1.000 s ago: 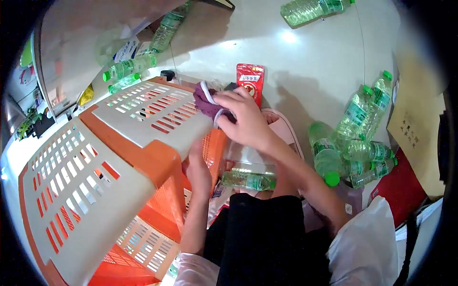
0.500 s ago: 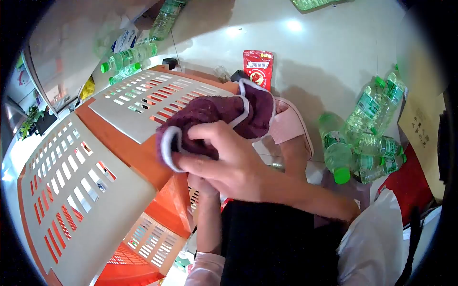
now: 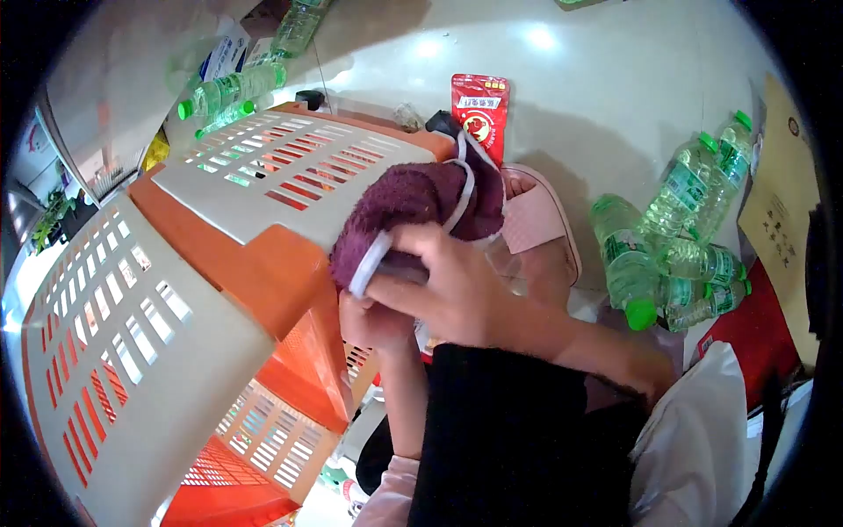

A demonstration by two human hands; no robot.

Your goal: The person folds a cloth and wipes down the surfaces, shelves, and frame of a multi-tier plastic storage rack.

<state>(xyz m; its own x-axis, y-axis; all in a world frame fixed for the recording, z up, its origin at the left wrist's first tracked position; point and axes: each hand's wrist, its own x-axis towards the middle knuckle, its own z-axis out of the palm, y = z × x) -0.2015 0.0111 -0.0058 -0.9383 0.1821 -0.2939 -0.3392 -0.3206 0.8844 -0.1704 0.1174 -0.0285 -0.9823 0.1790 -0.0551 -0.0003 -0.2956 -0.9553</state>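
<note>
A purple cloth [image 3: 413,198] with white edging is bunched up in front of me, draped beside the orange and cream plastic rack. My right hand [image 3: 470,294] is closed around its near end, thumb and fingers at the white edging. Just below, my left hand [image 3: 378,323] is curled against the lower edge of the cloth, partly hidden behind my right hand. The rack's orange corner [image 3: 285,272] stands close to the left of both hands. Its cream slatted panels [image 3: 219,325] extend to the left and up.
Several green-capped plastic bottles [image 3: 628,255] lie on the floor at right, and more bottles [image 3: 233,90] at upper left. A red pouch [image 3: 483,114] lies beyond the cloth. My foot in a pink slipper [image 3: 537,224] is behind it. A cardboard piece [image 3: 781,211] stands at far right.
Both hands and the cloth have shifted slightly right in view. The cloth's white-edged opening has narrowed under my right hand, and more of my left hand shows. The view has shifted a little.
</note>
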